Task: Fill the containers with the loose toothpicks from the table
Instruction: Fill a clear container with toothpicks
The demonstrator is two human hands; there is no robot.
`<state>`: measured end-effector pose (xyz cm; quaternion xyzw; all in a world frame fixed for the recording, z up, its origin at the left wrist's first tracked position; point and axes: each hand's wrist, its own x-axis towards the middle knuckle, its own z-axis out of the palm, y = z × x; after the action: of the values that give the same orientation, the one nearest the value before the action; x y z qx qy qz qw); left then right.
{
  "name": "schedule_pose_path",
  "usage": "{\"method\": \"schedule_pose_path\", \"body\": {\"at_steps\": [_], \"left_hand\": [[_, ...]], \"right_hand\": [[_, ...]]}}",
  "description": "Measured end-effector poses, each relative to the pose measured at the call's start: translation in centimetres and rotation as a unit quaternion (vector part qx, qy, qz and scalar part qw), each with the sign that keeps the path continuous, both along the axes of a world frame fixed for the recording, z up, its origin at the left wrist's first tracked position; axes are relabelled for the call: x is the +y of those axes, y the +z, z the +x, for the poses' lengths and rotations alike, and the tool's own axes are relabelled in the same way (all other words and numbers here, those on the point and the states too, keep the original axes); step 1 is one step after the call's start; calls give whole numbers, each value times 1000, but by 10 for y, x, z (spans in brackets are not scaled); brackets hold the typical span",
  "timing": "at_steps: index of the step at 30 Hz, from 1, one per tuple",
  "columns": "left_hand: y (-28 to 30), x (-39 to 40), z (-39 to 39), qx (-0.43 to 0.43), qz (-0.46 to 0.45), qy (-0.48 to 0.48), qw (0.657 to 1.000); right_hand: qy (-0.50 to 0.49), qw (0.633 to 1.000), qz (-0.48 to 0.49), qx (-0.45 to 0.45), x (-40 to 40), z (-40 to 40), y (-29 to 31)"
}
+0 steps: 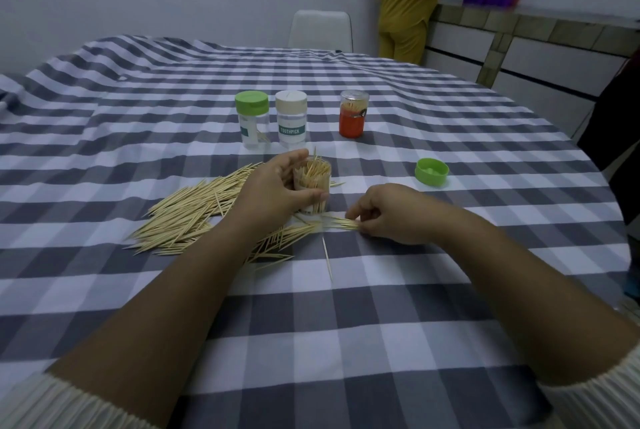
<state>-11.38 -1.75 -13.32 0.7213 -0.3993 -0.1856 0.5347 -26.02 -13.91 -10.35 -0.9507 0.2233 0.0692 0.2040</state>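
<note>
Currently, one item in hand: open clear container (311, 186), upright at table centre and already packed with toothpicks standing on end, a few tips poking above the rim. Left hand (273, 193) holds it, thumb across the near wall, fingers round the far side. Right hand (388, 213), at 3 o'clock of the container, pinches the ends of a small bundle (337, 222) lying flat on the checked tablecloth (381, 317). Loose toothpick pile (194, 217) spreads from 8 to 10 o'clock of the container; one stray pick (327, 260) lies at 6 o'clock. Green cap (432, 171), off and upturned, sits well apart at 2 o'clock. Stock at 12 o'clock: green-lidded jar (251, 120), cream-lidded jar (291, 118) marked TOOTHPICK, orange container (353, 114), all closed; the first two look almost empty. Handling note, as judgement: square the bundle's ends against the cloth before lifting, keep the picks parallel, tilt the container toward the right hand, and feed points-first into whatever gap remains; a fanned bundle would likely snag on the standing picks and scatter.
</note>
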Motion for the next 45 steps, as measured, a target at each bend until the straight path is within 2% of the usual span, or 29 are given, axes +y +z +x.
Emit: {"method": "schedule_pose_path", "body": {"at_steps": [4, 9, 18, 20, 22, 24, 27, 29, 31, 33, 40, 45], "left_hand": [[-2, -1, 1, 5, -9, 0, 1000], [-3, -1, 2, 0, -7, -2, 1000], [-4, -2, 3, 7, -17, -2, 1000], [-4, -2, 3, 11, -19, -3, 1000], [-5, -2, 3, 10, -18, -3, 1000], [-4, -2, 3, 4, -15, -2, 1000], [-3, -2, 3, -6, -9, 0, 1000], [-3, -2, 3, -11, -5, 1, 1000], [-3, -2, 3, -7, -5, -1, 1000], [-4, -2, 3, -2, -6, -1, 1000], [-4, -2, 3, 3, -13, 1, 1000], [-3, -2, 2, -5, -13, 1, 1000]], "right_hand": [[-31, 998, 33, -35, 17, 0, -6], [-24, 999, 16, -18, 41, 1, -8], [-6, 987, -155, 41, 49, 8, -11], [15, 977, -209, 34, 43, 11, -17], [13, 975, -221, 26, 37, 11, -20], [7, 981, -192, 13, 31, 9, -16], [7, 999, -35, -2, 21, -3, 1], [56, 998, 7, 38, 17, -12, 12], [116, 989, -33, 91, 15, -17, 16], [135, 984, -59, 99, 16, -18, 14], [113, 978, -169, -45, 26, -8, -17], [113, 944, -305, -60, 34, -3, -29]]}}
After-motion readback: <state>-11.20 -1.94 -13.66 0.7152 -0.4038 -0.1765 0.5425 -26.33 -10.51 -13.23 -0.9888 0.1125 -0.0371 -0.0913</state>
